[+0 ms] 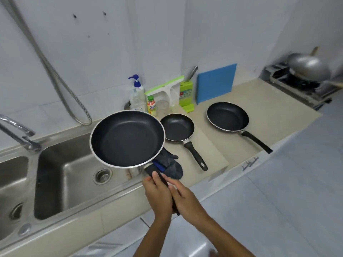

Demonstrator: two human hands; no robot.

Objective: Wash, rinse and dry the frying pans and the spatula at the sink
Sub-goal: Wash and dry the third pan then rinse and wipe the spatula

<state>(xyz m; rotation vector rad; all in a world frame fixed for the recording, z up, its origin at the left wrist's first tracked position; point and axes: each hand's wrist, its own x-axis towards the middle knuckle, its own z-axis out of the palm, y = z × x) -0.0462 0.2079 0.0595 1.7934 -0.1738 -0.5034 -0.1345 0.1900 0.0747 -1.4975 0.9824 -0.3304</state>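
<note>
Three frying pans are in view: the big pan [128, 139] is held level above the right edge of the sink [61, 164], and the small pan [178, 129] and the middle-sized pan [227, 115] lie apart on the counter [259, 112], handles pointing toward the person. Both hands sit close together on the big pan's one handle, the left hand [157, 194] gripping nearer the pan and the right hand [186, 200] just behind it. The sink has two basins, one dark cloth [170, 164] lies under the pan's near edge, and two bottles stand by the wall, a pump bottle [137, 97] and a little bottle [151, 106].

The left hand [158, 194] and right hand [186, 200] are bare, with slim fingers; the 2 forearms [219, 230] are bare too.
</note>
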